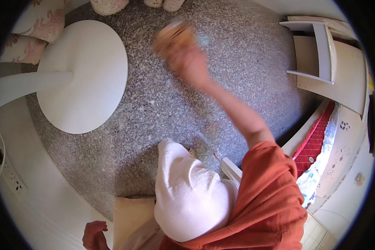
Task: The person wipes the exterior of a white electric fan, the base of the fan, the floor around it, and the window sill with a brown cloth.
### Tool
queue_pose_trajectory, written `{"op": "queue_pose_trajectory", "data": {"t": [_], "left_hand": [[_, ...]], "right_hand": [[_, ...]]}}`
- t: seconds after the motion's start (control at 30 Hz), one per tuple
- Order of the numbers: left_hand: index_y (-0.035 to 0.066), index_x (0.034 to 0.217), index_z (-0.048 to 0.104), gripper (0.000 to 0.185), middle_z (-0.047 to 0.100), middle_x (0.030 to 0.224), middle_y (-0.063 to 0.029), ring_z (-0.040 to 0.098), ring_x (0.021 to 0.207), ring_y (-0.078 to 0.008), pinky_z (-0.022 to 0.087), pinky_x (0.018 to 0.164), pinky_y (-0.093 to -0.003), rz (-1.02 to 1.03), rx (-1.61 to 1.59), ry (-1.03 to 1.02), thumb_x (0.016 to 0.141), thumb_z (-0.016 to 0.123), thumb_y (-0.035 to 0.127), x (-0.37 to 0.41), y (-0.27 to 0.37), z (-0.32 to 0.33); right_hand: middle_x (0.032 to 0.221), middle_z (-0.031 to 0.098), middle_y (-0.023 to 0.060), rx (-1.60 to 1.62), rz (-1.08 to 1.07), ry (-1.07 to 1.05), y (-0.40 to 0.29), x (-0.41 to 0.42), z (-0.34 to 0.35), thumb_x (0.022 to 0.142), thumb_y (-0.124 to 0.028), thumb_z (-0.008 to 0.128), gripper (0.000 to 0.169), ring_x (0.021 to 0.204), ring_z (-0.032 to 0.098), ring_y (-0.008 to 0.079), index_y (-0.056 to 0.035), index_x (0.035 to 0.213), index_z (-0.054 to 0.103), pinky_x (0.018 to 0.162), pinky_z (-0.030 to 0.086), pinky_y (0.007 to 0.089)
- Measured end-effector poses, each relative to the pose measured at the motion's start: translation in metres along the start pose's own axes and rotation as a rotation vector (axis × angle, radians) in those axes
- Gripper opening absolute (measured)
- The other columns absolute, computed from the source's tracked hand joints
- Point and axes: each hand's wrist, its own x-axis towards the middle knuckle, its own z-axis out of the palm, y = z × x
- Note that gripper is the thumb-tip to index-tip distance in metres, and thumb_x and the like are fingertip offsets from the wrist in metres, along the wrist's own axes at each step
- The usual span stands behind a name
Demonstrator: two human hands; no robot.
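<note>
My right hand [187, 61] reaches out over the speckled grey floor [162, 103], at the end of my outstretched arm. It is closed around a brown and tan object [175, 36], too blurred by motion to name. At the lower left, my left hand [94, 232] is raised with bent fingers near the white wall, and nothing shows in it. Below my right arm are my legs in light trousers [192, 200], bent at the knee.
A round white pedestal base [90, 78] stands at the left, beside patterned upholstery [50, 25]. White furniture [325, 53] and a red quilted cloth [315, 140] are on the right. A cream-coloured block [132, 212] sits beside my legs. A wall socket strip [15, 182] is at the lower left.
</note>
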Motion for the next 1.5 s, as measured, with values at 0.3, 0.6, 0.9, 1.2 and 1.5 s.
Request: {"op": "queue_pose_trajectory", "data": {"t": [0.3, 0.6, 0.9, 1.2, 1.5], "left_hand": [[-0.003, 0.1, 0.068, 0.015, 0.069, 0.1, -0.0124, 0.061, 0.082, -0.0179, 0.051, 0.073, -0.0289, -0.131, -0.003, 0.085, 0.094, 0.054, 0.001, 0.002, -0.019, -0.005], [-0.003, 0.097, 0.068, 0.016, 0.069, 0.094, -0.0123, 0.06, 0.077, -0.0177, 0.05, 0.072, -0.029, -0.109, 0.095, 0.209, 0.09, 0.053, -0.004, -0.011, -0.016, -0.014], [0.002, 0.088, 0.064, 0.017, 0.059, 0.084, -0.0037, 0.051, 0.075, -0.0113, 0.042, 0.069, -0.0253, -0.199, 0.079, 0.202, 0.085, 0.048, -0.002, -0.014, -0.042, -0.016], [0.001, 0.094, 0.062, 0.019, 0.059, 0.087, -0.0053, 0.05, 0.075, -0.0119, 0.042, 0.07, -0.0257, -0.032, 0.015, 0.14, 0.087, 0.045, -0.002, -0.014, -0.027, -0.016], [0.002, 0.095, 0.062, 0.018, 0.058, 0.085, -0.0042, 0.049, 0.073, -0.0117, 0.04, 0.071, -0.0258, -0.049, -0.044, 0.231, 0.088, 0.045, -0.001, -0.025, -0.041, -0.03]], "right_hand": [[0.116, 0.058, 0.006, 0.318, -0.697, -0.294, -0.093, -0.116, -0.045, 0.083, -0.027, 0.061, 0.032, 0.112, 0.052, 0.0266, -0.0308, 0.114, 0.059, 0.088, 0.04, 0.0483], [0.131, 0.053, 0.0197, -0.157, 0.828, 0.098, 0.226, -0.177, -0.076, 0.079, -0.026, 0.069, 0.053, 0.12, 0.051, 0.038, -0.0112, 0.128, 0.058, 0.1, 0.044, 0.0456], [0.123, 0.057, 0.0145, -0.03, 0.816, 0.227, 0.061, -0.209, -0.053, 0.071, -0.02, 0.072, 0.056, 0.102, 0.058, 0.0364, -0.0143, 0.125, 0.059, 0.086, 0.05, 0.0445], [0.131, 0.049, 0.0088, 0.346, -0.363, -0.247, -0.171, -0.202, -0.022, 0.079, -0.03, 0.069, 0.05, 0.122, 0.049, 0.0325, -0.0328, 0.126, 0.053, 0.086, 0.045, 0.0573], [0.125, 0.052, 0.0182, -0.012, 0.518, -0.189, 0.059, -0.27, -0.102, 0.074, -0.011, 0.075, 0.067, 0.112, 0.053, 0.0388, -0.0129, 0.135, 0.048, 0.094, 0.049, 0.0422]]}}
